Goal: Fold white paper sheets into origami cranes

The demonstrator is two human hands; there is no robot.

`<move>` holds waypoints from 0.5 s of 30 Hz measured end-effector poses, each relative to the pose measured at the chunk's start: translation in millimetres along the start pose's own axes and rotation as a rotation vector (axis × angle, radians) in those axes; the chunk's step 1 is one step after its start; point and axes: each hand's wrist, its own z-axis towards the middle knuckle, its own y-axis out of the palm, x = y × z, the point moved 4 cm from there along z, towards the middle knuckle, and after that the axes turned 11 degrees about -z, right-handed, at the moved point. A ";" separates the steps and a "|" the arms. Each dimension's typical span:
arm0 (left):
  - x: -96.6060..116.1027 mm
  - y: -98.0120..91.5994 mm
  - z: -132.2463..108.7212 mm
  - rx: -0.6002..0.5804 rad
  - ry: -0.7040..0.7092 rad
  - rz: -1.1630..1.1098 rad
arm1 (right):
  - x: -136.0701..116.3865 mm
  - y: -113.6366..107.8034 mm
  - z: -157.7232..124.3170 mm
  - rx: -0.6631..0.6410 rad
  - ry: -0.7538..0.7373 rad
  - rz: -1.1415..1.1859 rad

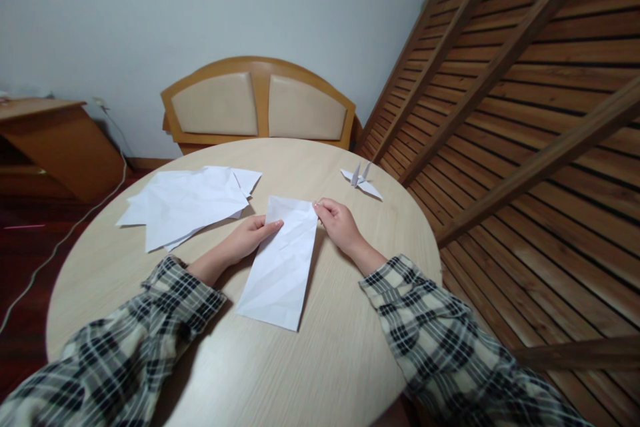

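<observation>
Work sheet: narrow, creased white paper rectangle (281, 268), apparently folded double, near the middle of the round, pale wood-grain surface (345, 360), its long sides running towards the near edge.
Left hand (249, 238): thumb pressed on the sheet's upper face by its left side; the other fingers are largely hidden, apparently beneath.
Right hand (342, 225): thumb and forefinger closed in a pinch on the sheet's far right corner.
Paper stack: loose, creased white sheets (193, 203), overlapping, by the surface's far left edge.
Folded bird: small white paper crane (361, 181), wings spread, near the far right edge.
Step in hand: judged to be lining up the sheet's edges at the pinched corner.
Next move: judged to call for matched layers, a steady left thumb and firm pressure along any crease.
</observation>
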 end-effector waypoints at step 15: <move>2.4 1.0 0.2 -0.016 0.030 0.030 | 2.6 -2.4 0.0 0.065 0.008 -0.039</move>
